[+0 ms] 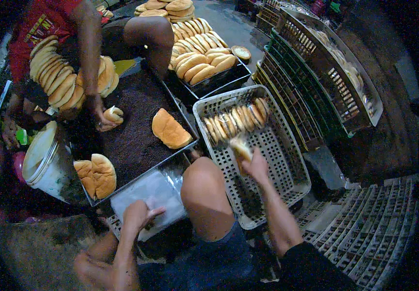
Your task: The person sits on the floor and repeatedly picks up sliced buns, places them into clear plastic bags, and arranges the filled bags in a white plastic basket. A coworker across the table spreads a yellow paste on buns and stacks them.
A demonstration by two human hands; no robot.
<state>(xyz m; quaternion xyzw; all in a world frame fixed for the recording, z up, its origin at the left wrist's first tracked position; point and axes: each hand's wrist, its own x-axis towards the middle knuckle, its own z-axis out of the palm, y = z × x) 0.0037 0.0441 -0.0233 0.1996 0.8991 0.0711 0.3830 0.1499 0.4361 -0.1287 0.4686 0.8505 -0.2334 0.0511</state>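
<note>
Floor: grey concrete floor (229, 24) is carrying everything, darker toward 6 o'clock.
Centre: a dark tray of sprinkles (136, 131) is lying flat, with a white lattice crate (287, 169) sitting just beside it at 3 o'clock.
12 o'clock: a black tray of long buns (219, 80) is resting on the floor, touching the lattice crate's far corner.
2 o'clock: stacked green and brown crates (311, 97) are standing together.
8 o'clock: a white bucket (49, 165) is leaning against the sprinkle tray.
6 o'clock: clear plastic bags (153, 194) are lying in a stack.
</note>
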